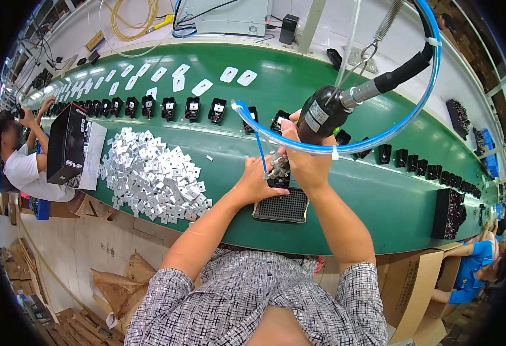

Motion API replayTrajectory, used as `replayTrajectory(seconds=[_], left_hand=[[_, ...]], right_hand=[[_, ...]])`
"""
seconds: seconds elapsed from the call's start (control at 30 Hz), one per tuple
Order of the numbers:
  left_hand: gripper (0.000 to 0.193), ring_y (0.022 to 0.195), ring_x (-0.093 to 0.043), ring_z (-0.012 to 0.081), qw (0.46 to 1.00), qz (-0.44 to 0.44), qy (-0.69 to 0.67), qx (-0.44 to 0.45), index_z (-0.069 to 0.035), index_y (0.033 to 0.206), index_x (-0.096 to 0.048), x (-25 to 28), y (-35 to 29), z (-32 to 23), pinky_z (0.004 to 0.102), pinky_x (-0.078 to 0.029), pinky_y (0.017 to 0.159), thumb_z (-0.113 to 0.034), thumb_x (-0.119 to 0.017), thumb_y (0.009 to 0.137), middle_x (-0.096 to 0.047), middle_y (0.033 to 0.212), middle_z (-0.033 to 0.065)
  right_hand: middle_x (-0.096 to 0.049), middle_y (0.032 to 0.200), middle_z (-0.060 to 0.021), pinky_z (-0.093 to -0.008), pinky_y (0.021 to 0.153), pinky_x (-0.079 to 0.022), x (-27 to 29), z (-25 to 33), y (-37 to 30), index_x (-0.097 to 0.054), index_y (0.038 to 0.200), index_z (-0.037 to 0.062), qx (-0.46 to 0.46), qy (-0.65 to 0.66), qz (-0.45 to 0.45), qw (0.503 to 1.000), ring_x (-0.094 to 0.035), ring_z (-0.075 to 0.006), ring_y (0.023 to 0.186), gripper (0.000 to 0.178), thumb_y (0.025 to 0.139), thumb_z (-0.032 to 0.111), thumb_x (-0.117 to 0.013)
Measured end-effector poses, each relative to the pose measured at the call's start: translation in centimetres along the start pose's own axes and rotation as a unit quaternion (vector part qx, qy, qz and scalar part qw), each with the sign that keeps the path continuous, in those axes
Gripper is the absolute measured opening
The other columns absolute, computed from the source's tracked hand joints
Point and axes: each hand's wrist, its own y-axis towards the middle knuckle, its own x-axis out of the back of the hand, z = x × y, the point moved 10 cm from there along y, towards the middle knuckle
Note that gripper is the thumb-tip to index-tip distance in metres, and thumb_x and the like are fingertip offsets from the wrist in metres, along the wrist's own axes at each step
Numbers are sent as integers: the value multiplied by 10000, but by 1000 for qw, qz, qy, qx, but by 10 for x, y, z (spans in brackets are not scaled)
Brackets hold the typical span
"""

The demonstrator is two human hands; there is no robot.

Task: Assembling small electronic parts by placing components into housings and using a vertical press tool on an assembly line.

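Box (281, 181) sitting mid-frame, just below driver (317, 115); left hand (254, 181) clasping box's side, right hand (309, 165), higher, wrapping around driver.

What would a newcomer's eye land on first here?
Most likely the black driver right of centre, gripped in the right hand, with a bright blue hose curving around it. Next, the heap of pale plates on the green bench, left of the left hand. Beyond the heap, a long row of black housings runs across the bench.
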Motion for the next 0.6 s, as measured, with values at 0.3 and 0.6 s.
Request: replayTrajectory(seconds=[0.3, 0.6], left_hand=[[834, 1052, -572, 254, 1000, -16, 4, -18, -97, 1344, -565, 8, 1, -12, 400, -317, 996, -421, -925, 664, -633, 1161, 61], [784, 1040, -577, 239, 999, -24, -12, -34, -128, 1321, -568, 17, 1, -22, 390, -320, 976, -429, -912, 685, -635, 1171, 35]], right_hand=[[-644, 795, -49, -227, 549, -484, 1, 19, 14, -596, 1131, 7, -57, 40, -5, 998, -592, -117, 573, 237, 912, 2, -687], [-653, 814, -62, -229, 532, -478, 7, 48, 9, -587, 1135, -2, -15, 30, 0, 999, -593, -117, 565, 231, 925, 6, -680]])
